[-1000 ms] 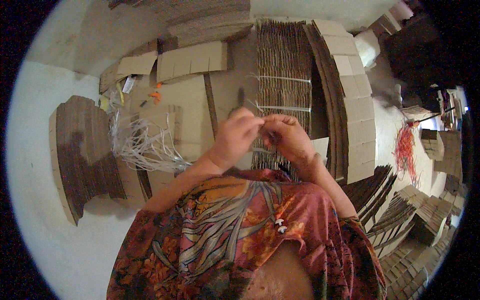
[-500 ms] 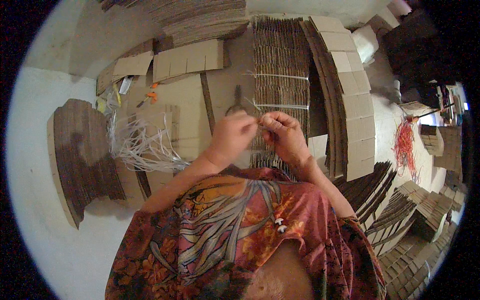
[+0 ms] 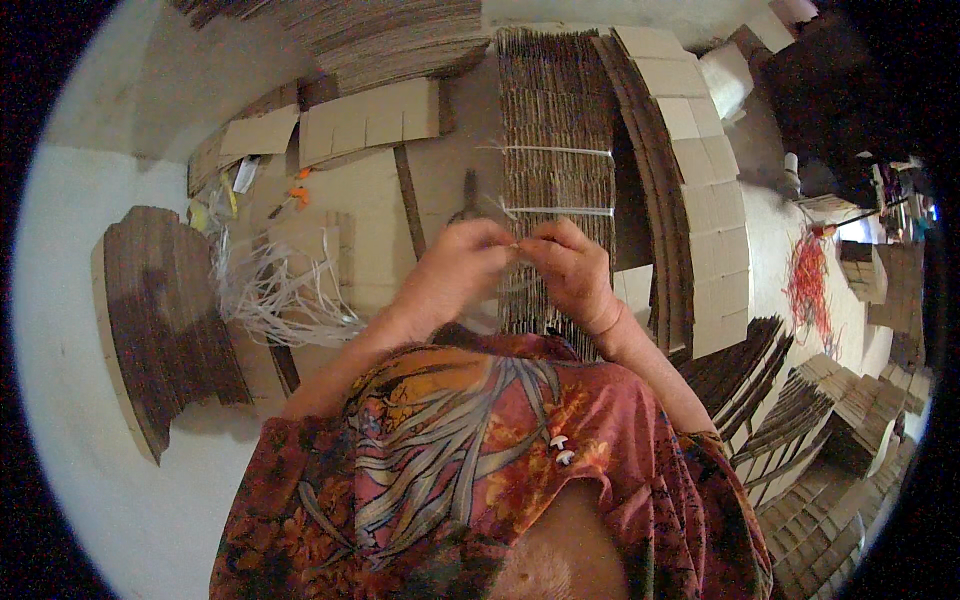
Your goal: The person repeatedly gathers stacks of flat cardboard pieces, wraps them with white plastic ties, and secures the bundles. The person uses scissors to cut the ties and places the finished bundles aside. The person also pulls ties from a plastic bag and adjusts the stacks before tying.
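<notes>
Over the near part of a tall bundle of cardboard sheets (image 3: 555,110), stood on edge, my two hands meet fingertip to fingertip. My left hand (image 3: 462,260) is closed in a pinch and partly blurred. Pinched as well, my right hand (image 3: 568,265) touches it from the right. Something thin and small seems to lie between the fingertips, too little of it showing to name. Two white straps cross the bundle beyond my hands, a far strap (image 3: 560,151) and a nearer strap (image 3: 565,211), both with loose ends at the left side.
Left of the bundle lie a tangle of white plastic strips (image 3: 290,290), an orange-handled tool (image 3: 300,190) and flat cardboard (image 3: 375,200). A dark tool (image 3: 470,190) is just beyond my left hand. Slotted cardboard panels (image 3: 715,210) stand at the right, with red strips (image 3: 808,280) farther off.
The fingertips have come closer together, and the right fingers have curled in more. The whole view has shifted slightly; the bundle and its straps look the same.
</notes>
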The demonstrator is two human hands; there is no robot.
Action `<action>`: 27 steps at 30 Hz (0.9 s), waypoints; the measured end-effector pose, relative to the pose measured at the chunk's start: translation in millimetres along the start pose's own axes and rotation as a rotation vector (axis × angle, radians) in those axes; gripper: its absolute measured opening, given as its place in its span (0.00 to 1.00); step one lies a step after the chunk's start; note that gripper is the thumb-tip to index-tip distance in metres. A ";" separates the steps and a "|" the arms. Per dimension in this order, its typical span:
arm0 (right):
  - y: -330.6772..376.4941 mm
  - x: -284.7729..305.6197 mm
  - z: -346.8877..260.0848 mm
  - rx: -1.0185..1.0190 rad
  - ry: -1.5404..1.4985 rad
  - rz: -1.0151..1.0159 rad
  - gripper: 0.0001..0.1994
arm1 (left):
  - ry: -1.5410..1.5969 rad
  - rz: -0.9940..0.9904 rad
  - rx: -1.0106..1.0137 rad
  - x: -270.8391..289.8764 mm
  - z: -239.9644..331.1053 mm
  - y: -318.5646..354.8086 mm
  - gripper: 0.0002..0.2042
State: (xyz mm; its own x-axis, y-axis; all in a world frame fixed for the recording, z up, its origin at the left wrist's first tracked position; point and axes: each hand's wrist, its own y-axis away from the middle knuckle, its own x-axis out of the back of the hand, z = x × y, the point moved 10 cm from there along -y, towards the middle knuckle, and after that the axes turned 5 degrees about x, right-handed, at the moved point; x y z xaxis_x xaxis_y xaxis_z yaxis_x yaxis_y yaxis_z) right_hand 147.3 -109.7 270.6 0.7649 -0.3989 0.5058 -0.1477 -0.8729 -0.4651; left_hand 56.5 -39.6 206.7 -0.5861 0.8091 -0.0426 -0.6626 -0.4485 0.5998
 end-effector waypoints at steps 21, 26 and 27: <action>-5.1 27.4 -13.3 -0.036 0.112 0.284 0.07 | -0.023 0.199 -0.399 -2.8 36.7 13.2 0.04; -2.1 24.7 -10.5 -0.037 0.061 0.249 0.07 | -0.304 0.215 -0.528 -6.6 54.7 22.4 0.06; -1.4 24.8 -12.8 -0.020 0.078 0.249 0.06 | -0.311 0.218 -0.541 -6.8 55.6 22.5 0.06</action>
State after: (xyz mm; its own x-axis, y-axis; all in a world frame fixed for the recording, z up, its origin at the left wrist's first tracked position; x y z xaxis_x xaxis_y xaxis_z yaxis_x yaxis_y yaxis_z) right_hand 158.4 -122.0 293.1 0.6527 -0.6222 0.4323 -0.3387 -0.7500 -0.5681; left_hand 71.5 -34.1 265.0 -0.6249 0.7140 0.3159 -0.7324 -0.6762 0.0795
